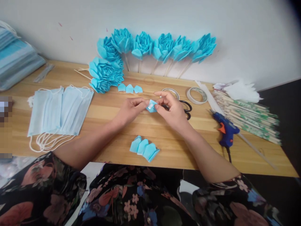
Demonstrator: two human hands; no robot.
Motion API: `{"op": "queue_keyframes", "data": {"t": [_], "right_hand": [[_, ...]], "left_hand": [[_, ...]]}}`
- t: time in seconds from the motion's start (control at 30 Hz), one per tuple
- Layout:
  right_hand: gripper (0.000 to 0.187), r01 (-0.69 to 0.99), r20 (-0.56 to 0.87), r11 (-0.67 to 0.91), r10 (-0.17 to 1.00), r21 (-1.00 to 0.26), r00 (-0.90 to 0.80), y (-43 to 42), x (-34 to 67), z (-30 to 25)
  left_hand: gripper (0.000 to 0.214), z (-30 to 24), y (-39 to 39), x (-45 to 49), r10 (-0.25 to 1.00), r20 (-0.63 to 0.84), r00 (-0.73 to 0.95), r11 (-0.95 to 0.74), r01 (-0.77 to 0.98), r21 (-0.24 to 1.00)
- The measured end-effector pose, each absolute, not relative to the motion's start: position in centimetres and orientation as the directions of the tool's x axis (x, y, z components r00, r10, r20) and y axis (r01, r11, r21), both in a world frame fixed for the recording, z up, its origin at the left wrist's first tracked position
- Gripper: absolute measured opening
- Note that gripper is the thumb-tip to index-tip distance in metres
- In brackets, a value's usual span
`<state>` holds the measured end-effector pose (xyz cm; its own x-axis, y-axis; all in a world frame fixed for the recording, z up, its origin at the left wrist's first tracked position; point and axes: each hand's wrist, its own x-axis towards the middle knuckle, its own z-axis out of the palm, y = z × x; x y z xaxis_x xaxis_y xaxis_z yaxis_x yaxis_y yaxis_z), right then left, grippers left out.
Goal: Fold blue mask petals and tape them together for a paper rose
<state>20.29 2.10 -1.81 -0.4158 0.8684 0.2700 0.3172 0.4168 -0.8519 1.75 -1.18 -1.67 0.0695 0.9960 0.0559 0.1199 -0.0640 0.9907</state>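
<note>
Between my two hands, above the middle of the table, is a small blue petal (151,106) with a whitish strip on its face. My left hand (133,108) pinches its left edge between thumb and finger. On its right side, the thumb and finger of my right hand (171,108) are closed on it too. Behind my hands lie three flat blue petal pieces (129,89) in a row. Closer to me rests a group of folded blue petals (144,148). Black-handled scissors (188,106) are partly hidden by my right hand.
Blue flowers on sticks (143,44) lean on the wall, with others piled at left. Face masks (61,110) lie left; a mask stack (16,59) is beyond. At right are a tape roll (197,95), a blue glue gun (224,128) and wrapped chopsticks (251,117).
</note>
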Motion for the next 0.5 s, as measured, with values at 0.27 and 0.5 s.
{"op": "queue_keyframes", "data": {"t": [0.27,0.5], "right_hand": [[0.037,0.33,0.28,0.448,0.849,-0.831,-0.447,1.7,20.2,-1.7],[0.013,0.443,0.428,0.532,0.846,-0.722,-0.319,1.5,20.3,-0.7]], "left_hand": [[0.019,-2.3,-0.9,1.6,0.996,0.046,0.082,-0.054,0.098,0.994],[0.019,-2.1,-1.0,1.7,0.992,0.121,-0.046,-0.114,0.136,0.984]]}}
